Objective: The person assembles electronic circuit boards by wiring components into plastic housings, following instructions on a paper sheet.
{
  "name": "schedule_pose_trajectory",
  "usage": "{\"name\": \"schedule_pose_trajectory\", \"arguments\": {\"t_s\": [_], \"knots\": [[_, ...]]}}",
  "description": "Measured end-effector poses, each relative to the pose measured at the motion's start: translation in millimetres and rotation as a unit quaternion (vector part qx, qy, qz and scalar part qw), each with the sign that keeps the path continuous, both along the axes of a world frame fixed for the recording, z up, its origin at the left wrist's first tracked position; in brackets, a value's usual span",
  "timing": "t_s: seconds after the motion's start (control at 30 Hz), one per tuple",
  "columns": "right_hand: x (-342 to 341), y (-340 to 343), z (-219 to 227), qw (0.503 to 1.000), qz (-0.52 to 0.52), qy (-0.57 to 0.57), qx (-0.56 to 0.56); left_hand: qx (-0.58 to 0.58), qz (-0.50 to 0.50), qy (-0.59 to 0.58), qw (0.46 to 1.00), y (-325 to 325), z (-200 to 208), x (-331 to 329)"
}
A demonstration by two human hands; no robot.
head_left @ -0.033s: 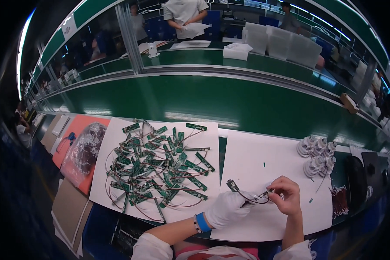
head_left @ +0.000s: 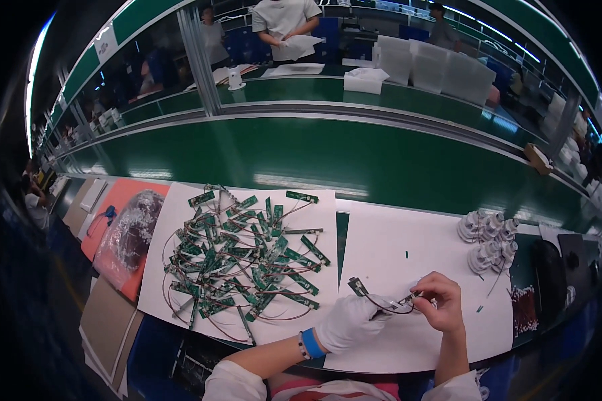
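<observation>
My left hand (head_left: 349, 323), in a white glove with a blue band at the wrist, is closed on a small green circuit board assembly. One of its boards (head_left: 358, 287) sticks up past the glove, and a dark wire (head_left: 388, 309) curves from it toward my right hand. My bare right hand (head_left: 440, 301) pinches the other end of the assembly between thumb and fingertips. The exact spot it grips is partly hidden by the fingers. Both hands are over the right-hand white sheet (head_left: 394, 234). To the left, a heap of green circuit boards with wires (head_left: 241, 260) covers another white sheet (head_left: 314, 217).
White round parts (head_left: 487, 240) stand clustered at the right, near a bundle of red wires (head_left: 524, 309) and a black case (head_left: 548, 267). A clear plastic bag (head_left: 128, 230) lies on orange material at the left. Across the green bench, a person (head_left: 286, 27) holds white sheeting.
</observation>
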State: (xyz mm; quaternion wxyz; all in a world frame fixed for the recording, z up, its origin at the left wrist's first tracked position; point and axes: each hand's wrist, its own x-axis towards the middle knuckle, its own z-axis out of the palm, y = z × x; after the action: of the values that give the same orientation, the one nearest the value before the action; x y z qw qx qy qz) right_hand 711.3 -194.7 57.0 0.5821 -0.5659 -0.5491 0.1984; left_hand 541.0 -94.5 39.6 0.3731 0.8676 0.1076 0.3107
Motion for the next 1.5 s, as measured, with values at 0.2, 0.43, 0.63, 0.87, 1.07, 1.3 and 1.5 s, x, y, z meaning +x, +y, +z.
{"name": "schedule_pose_trajectory", "arguments": {"t_s": [0.2, 0.43, 0.63, 0.87, 1.07, 1.3, 1.5], "knots": [[0, -1, 0, 1.0, 0.002, -0.01, 0.015, -0.01, 0.011, -0.044, 0.999, -1, -7, 4], [-3, -1, 1, 1.0, 0.002, -0.016, 0.016, -0.005, 0.013, -0.051, 0.999, -2, -7, 3], [-1, -6, 5, 1.0, 0.007, -0.014, -0.015, -0.012, 0.0, -0.021, 1.0, -3, -4, 4], [0, -1, 2, 1.0, 0.002, -0.025, 0.012, -0.023, 0.0, 0.0, 1.0, -3, -2, 3], [-4, 2, -1, 0.993, -0.03, -0.112, 0.013, -0.074, 0.021, -0.04, 0.996, 0, 7, 2], [-6, -8, -13, 0.992, -0.05, -0.117, -0.019, -0.188, 0.053, -0.083, 0.977, 0, -10, 4], [-21, -3, -13, 0.985, -0.053, -0.131, -0.097, -0.194, 0.105, -0.135, 0.966, 6, -21, 10]]}}
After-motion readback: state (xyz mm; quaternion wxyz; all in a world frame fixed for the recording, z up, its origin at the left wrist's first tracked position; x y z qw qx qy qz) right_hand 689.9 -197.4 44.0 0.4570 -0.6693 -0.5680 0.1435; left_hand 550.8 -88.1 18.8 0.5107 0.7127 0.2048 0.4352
